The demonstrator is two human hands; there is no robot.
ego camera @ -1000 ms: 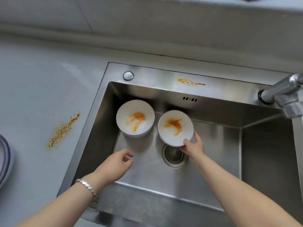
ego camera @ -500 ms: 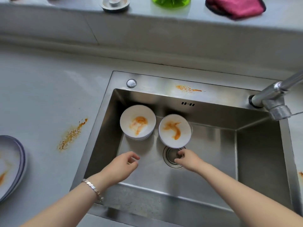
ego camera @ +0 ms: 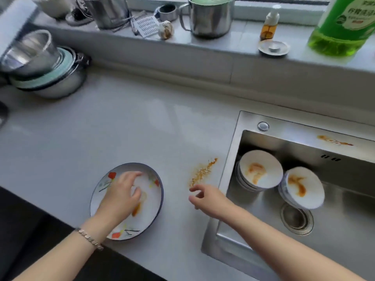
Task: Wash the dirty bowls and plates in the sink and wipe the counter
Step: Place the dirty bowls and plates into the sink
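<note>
Left hand [ego camera: 121,196] palm down, fingers spread and lightly bent, gripping nothing, over the stained floral plate [ego camera: 151,207] at 8 o'clock; contact unclear. Right hand [ego camera: 209,197] loosely curled, empty, above the counter [ego camera: 142,128]; orange spill [ego camera: 203,172] at its 12 o'clock, sink rim [ego camera: 228,173] at 3 o'clock. Soiled bowl stacks [ego camera: 261,169] in the sink's 10 o'clock corner

Steel sink [ego camera: 284,126]: holds an orange-smeared bowl stack [ego camera: 261,169] at its back-left corner and a second stack [ego camera: 304,187] behind its drain. Left of the sink, on the counter [ego camera: 121,128]: an orange smear [ego camera: 203,172], then a flowered plate [ego camera: 150,209] under the spread left hand [ego camera: 119,195]. The right hand [ego camera: 209,197], empty, hovers just beside the sink's left rim.
</note>
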